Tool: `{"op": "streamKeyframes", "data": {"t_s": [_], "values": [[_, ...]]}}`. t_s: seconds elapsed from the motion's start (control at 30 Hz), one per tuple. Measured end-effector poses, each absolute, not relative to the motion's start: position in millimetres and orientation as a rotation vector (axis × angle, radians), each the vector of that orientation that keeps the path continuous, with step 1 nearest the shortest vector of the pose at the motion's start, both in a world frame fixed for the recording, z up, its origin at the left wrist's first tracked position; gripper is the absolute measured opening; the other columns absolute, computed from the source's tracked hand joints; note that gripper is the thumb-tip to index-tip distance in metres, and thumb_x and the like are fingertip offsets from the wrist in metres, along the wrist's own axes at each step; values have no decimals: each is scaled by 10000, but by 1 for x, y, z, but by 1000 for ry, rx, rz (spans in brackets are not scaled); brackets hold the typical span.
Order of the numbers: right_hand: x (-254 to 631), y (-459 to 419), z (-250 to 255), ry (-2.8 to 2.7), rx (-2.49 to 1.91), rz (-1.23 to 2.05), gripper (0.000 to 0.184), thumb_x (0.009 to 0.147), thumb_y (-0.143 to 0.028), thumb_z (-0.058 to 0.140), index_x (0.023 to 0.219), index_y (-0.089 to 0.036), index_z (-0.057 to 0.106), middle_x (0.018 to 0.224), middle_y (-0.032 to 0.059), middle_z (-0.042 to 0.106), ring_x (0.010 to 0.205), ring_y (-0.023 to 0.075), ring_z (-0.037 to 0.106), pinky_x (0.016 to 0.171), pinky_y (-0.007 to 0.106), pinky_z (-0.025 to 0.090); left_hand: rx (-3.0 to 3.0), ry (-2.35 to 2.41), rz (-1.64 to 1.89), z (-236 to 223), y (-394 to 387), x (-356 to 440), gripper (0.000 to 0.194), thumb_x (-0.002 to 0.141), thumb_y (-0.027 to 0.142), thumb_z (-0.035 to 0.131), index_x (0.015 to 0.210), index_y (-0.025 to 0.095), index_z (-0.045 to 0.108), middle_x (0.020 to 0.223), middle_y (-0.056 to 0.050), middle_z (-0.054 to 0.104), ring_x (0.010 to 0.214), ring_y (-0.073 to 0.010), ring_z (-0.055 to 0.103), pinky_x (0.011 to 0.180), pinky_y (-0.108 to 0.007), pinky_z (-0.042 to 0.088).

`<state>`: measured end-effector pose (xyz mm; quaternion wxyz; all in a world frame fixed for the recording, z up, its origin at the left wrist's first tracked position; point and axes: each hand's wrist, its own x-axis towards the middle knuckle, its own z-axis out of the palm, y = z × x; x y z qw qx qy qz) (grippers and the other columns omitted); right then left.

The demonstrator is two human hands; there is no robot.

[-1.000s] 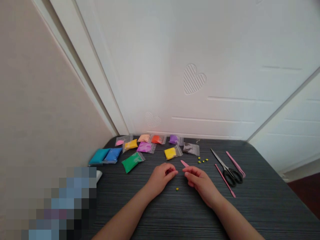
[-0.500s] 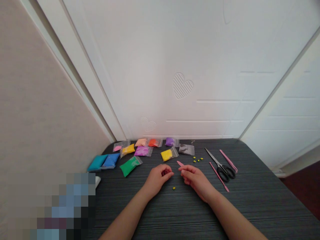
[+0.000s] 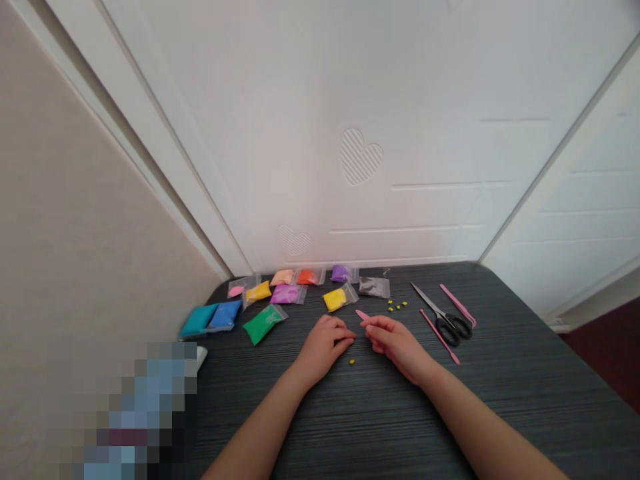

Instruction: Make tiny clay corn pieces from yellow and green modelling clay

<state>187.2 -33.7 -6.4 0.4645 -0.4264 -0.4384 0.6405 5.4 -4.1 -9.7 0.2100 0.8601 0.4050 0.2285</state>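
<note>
My left hand (image 3: 326, 347) rests at the middle of the dark table, its fingers curled and thumb drawn towards them. Anything between those fingertips is too small to make out. Facing it, a short gap away, my right hand (image 3: 393, 342) has thumb and forefinger pinched together; what they hold, if anything, is unclear. A pink modelling tool (image 3: 362, 315) shows its pointed end just beyond the right fingers, the remainder hidden by that hand. A tiny yellow-green piece (image 3: 352, 362) lies on the table below the gap. Several similar small pieces (image 3: 398, 307) lie beyond my right hand.
Black-handled scissors (image 3: 445, 323) lie to the right between a thin pink tool (image 3: 440, 336) and pink tweezers (image 3: 458, 306). Along the back are coloured clay bags, including yellow (image 3: 335, 299), green (image 3: 263, 324) and blue (image 3: 225, 316). A white panel (image 3: 300, 167) rises behind the table (image 3: 350, 427).
The camera view has shifted slightly. My left fingertips have straightened a little towards the right hand, while the right keeps its pinch. The small pieces stay in place on the table.
</note>
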Motion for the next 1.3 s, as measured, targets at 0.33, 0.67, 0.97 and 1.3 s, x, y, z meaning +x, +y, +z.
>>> {"op": "streamKeyframes", "data": {"t_s": [0.33, 0.67, 0.97, 1.3], "values": [[190, -34, -2, -1251, -1196, 1459, 204, 739, -321, 535, 883, -186, 585, 568, -50, 442, 498, 73, 346, 477, 222, 256, 2360, 1111, 627, -8, -2, -3, 251, 844, 272, 429, 1020, 258, 609, 929, -18, 586, 897, -149, 474, 826, -300, 389], [184, -37, -7, -1684, -1357, 964, 188, 787, -280, 457, 886, -214, 602, 834, 19, 588, 721, 134, 519, 666, 271, 399, 2229, 1180, 676, -6, 0, -10, 208, 824, 259, 450, 897, 229, 643, 905, -11, 629, 886, -150, 525, 848, -317, 405], [187, -37, -5, -1700, -1357, 966, 194, 784, -288, 464, 898, -216, 604, 818, 21, 592, 724, 139, 520, 668, 277, 401, 2196, 1198, 676, -4, 6, -23, 189, 785, 273, 509, 908, 229, 645, 924, -20, 610, 909, -165, 515, 850, -323, 403], [187, -37, -4, -1682, -1363, 997, 191, 780, -283, 471, 892, -206, 606, 799, 14, 587, 717, 132, 521, 662, 269, 398, 2314, 1127, 619, -1, -2, -7, 142, 782, 258, 525, 833, 228, 654, 841, -2, 623, 849, -151, 504, 811, -301, 391]]}}
